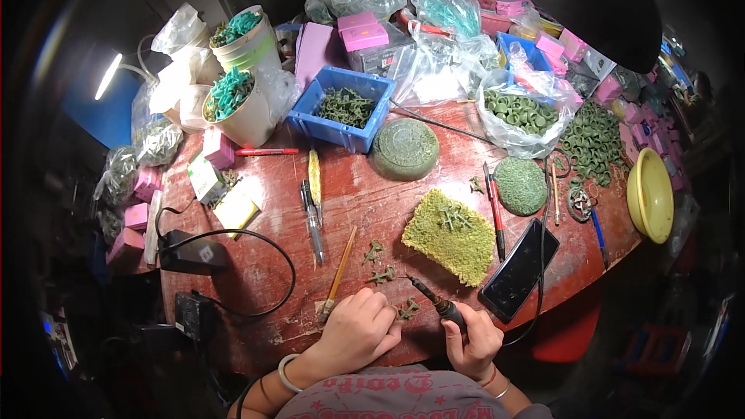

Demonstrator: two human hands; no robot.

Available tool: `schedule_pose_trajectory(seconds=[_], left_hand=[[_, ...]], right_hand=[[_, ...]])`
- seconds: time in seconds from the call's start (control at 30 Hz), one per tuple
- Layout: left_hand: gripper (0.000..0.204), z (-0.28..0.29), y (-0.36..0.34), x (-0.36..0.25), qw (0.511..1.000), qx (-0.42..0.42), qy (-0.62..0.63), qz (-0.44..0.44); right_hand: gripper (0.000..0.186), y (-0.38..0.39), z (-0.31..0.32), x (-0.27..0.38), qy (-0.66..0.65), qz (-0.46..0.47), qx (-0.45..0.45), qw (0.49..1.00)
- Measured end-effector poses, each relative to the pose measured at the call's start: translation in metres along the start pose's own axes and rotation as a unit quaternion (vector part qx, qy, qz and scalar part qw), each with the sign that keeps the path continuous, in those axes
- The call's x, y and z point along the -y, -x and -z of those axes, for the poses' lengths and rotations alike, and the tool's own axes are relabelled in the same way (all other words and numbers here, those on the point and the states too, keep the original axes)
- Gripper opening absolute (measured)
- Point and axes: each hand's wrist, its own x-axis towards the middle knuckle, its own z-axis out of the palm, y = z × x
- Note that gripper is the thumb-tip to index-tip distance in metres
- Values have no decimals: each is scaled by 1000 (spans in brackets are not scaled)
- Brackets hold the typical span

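My right hand (475, 339) grips a dark electric wax pen (440, 302), its thin metal tip pointing up and left over the table. My left hand (358, 327) rests on the table with fingers curled; whatever they may hold is hidden. Beside its fingers lies a small green wax piece (408, 309). Two similar branched pieces, one (382, 275) near the pen tip and another (373, 251) farther back, lie apart from it. To the right sits a rough yellow-green block (450, 244) with small green pieces (455, 218) on top. A thin wooden stick (342, 268) lies just beyond my left hand.
A phone (519, 270), a red pen (495, 209) and round green lumps (405, 149) lie around the block. Behind stand a blue bin (342, 140) of green pieces and a bag (520, 120) of green rings. A black cable (291, 268) loops at left; a yellow bowl (650, 195) is at right.
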Motion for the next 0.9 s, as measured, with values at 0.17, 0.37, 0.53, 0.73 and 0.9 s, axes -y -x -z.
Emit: schedule_pose_trajectory(seconds=[0.17, 0.37, 0.53, 0.73, 0.9], left_hand=[[18, 6, -1, -2, 1000, 1, 6, 7], [18, 11, -10, -2, 998, -47, 38, 16], [29, 8, -9, 1, 982, -153, 110, 34], [45, 13, -5, -1, 952, -204, 219, 69], [45, 14, -3, 0, 945, -221, 235, 56]], right_hand=[[23, -7, 8, 6, -48, -64, 9, 997], [19, -54, 12, -11, -105, -171, -82, 976], [17, -95, 4, -25, -79, -158, -81, 981], [12, -106, -6, -32, -79, -176, -59, 979], [7, -106, -11, -38, -77, -169, -50, 981]])
